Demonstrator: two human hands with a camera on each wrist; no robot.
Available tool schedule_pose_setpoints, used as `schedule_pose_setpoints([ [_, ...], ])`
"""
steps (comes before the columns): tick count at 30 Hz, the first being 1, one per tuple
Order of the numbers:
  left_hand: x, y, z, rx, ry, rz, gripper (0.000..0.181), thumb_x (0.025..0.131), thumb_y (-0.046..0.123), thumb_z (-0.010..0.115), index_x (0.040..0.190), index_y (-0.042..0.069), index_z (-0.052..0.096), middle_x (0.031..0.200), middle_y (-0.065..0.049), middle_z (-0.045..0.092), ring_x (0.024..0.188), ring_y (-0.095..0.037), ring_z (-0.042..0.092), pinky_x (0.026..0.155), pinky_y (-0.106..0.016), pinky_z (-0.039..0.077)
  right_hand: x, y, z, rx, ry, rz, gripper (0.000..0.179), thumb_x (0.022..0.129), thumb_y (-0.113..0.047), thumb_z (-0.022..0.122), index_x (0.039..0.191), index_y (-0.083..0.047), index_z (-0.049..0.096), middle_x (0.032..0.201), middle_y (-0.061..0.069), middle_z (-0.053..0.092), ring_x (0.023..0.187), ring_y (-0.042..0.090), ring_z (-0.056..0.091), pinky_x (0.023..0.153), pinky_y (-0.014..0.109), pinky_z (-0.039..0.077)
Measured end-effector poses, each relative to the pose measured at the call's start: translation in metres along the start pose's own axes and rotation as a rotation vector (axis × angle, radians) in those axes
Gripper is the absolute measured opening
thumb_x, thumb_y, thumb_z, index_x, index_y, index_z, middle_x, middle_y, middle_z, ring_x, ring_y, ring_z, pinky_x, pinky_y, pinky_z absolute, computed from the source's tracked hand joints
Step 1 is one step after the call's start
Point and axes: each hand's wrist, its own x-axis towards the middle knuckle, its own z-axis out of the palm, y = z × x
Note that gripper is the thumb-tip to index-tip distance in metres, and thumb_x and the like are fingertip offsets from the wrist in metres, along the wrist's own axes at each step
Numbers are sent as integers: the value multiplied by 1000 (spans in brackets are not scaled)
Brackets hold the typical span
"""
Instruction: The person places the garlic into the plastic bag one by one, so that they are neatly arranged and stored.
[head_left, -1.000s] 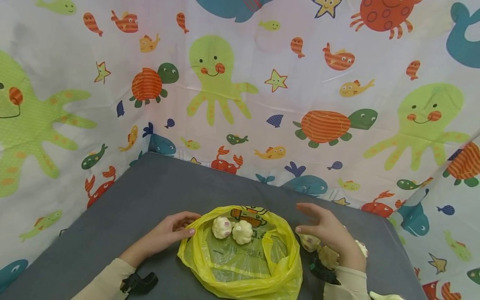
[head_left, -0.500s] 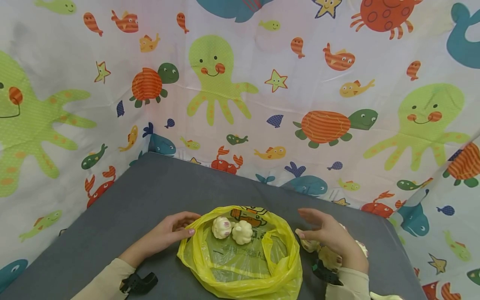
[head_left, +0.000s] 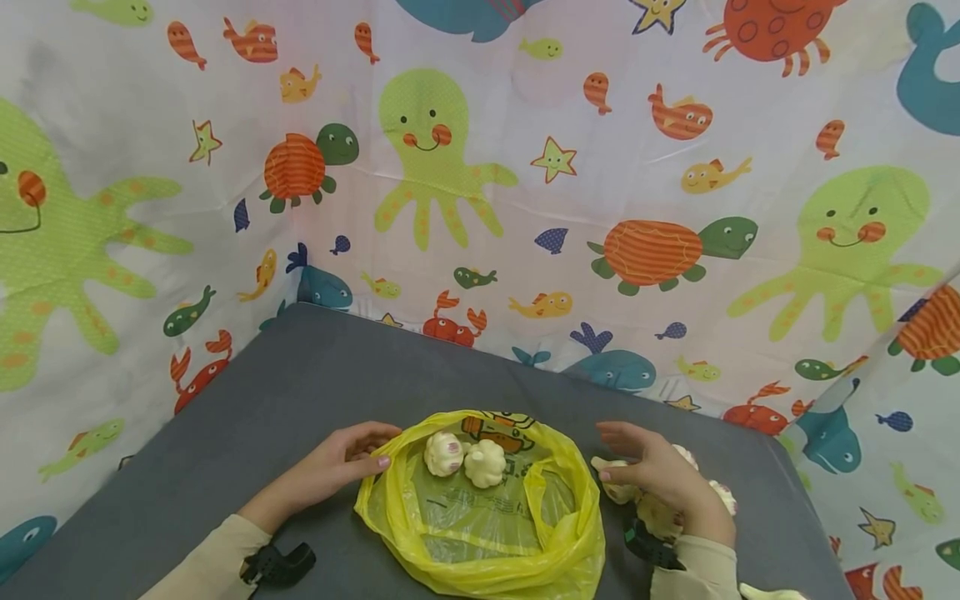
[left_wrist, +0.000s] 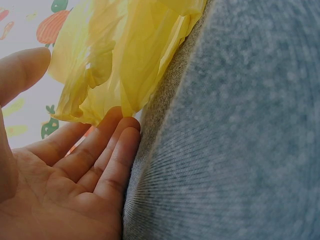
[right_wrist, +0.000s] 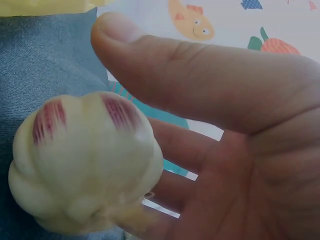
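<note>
Backdrop (head_left: 495, 325): white fabric printed with sea animals, rising behind and beside your table.
Table (head_left: 337, 375): dark grey, flat, reaching back to the fabric.
Yellow bag (head_left: 495, 575): in front of you on the table, its mouth spread wide and facing up.
Sleeves (head_left: 206, 558): pale beige, on both your arms.
Left hand (head_left: 348, 458): released, fingers extended at the bag's left edge, thumb apart from them.
Right hand (head_left: 660, 467): released, thumb and fingers spread, right of the bag; you have it over the loose garlic. Whether it touches any, you cannot tell.
Wrist devices (head_left: 277, 567): black, one on each of your wrists.
Garlic in the bag (head_left: 485, 464): two whitish bulbs, side by side, toward the far side.
Loose garlic (right_wrist: 82, 160): several bulbs around and below your right hand; one near the thumb shows purple streaks.
</note>
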Motion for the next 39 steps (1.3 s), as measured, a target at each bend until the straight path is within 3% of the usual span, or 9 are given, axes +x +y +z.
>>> schedule_pose_setpoints([
  [7,2,0,0,-1,8,-29,47,114,22,63,156,4,56,152,-17,61,134,-31,62,102,-29,54,2,6,-1,-8,-6,6,75,96,-18,87,159,1,52,153,28,59,139,50,57,103,58,56],
  [14,3,0,0,-3,1,-19,48,114,22,62,157,3,55,153,-19,60,135,-35,61,102,-30,55,1,7,-3,-18,-21,9,74,97,-20,86,159,1,51,149,28,62,137,49,59,101,53,58],
  [23,5,-2,0,-3,1,-22,48,114,22,63,157,4,55,152,-18,60,133,-29,62,101,-30,56,2,8,-4,-8,-15,31,74,97,-19,85,159,1,51,147,30,62,135,49,61,102,56,58],
  [31,2,-1,0,-1,-2,-9,47,114,21,63,157,3,56,152,-18,60,135,-37,60,102,-30,55,3,10,-2,-4,0,54,73,97,-20,86,159,0,53,141,28,67,130,45,65,100,57,58],
  [39,2,-2,0,8,4,-24,45,114,21,62,156,6,57,151,-16,62,132,-28,63,102,-30,55,0,1,-3,-33,27,37,72,97,-20,86,158,-1,54,141,27,67,132,46,64,102,57,57],
])
